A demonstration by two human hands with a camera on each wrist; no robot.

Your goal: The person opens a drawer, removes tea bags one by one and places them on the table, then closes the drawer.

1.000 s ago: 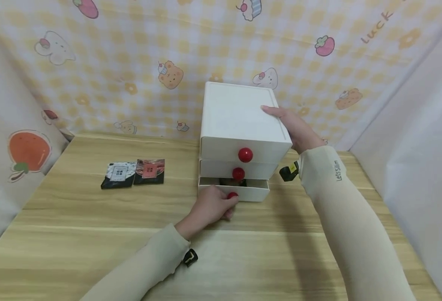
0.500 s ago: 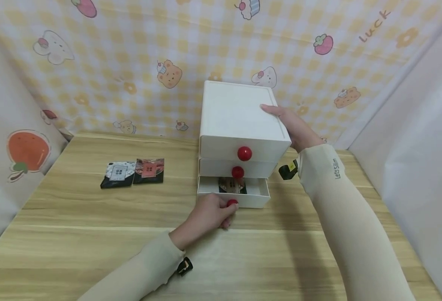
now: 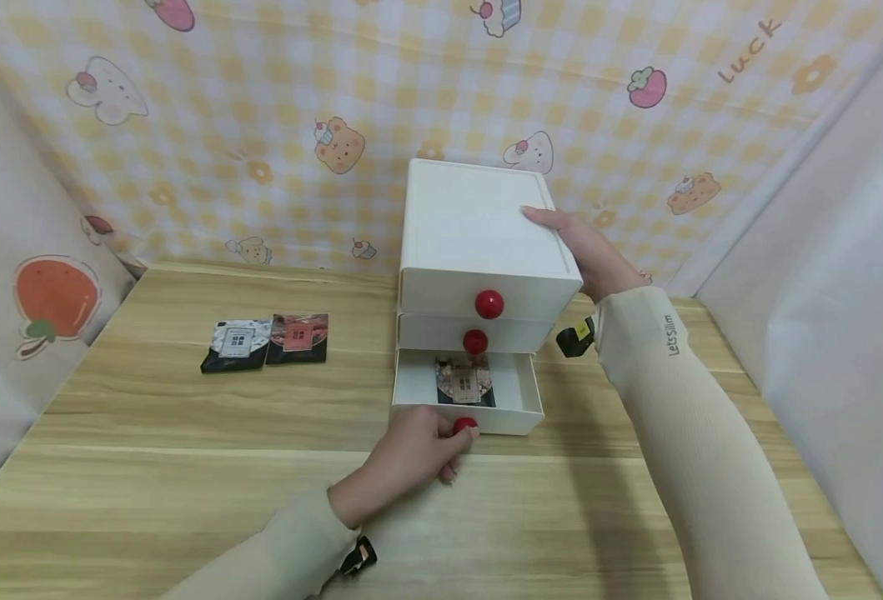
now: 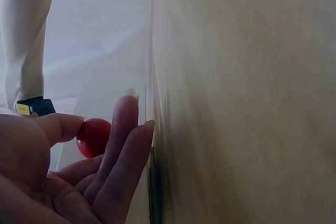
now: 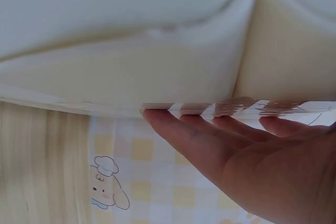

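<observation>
A white cabinet (image 3: 482,221) of three stacked drawers, each with a red knob, stands at the back of the table. My left hand (image 3: 407,454) pinches the red knob (image 4: 93,139) of the bottom drawer (image 3: 518,387) between thumb and finger. That drawer is pulled out, and a dark flat packet (image 3: 465,383) with a brownish printed front lies inside. On the cabinet's right side rests my right hand (image 3: 589,254), thumb on the top edge. The right wrist view shows its fingertips (image 5: 157,116) pressed straight against the white side wall.
Two flat packets lie side by side at the left of the wooden table (image 3: 148,467): a white and black one (image 3: 237,343) and a red and black one (image 3: 297,338). A patterned cloth (image 3: 276,167) hangs behind, with white cloth at both sides.
The bottom drawer has slid out toward me with my left hand on its knob, baring more of the packet inside. My right hand has stayed on the cabinet.
</observation>
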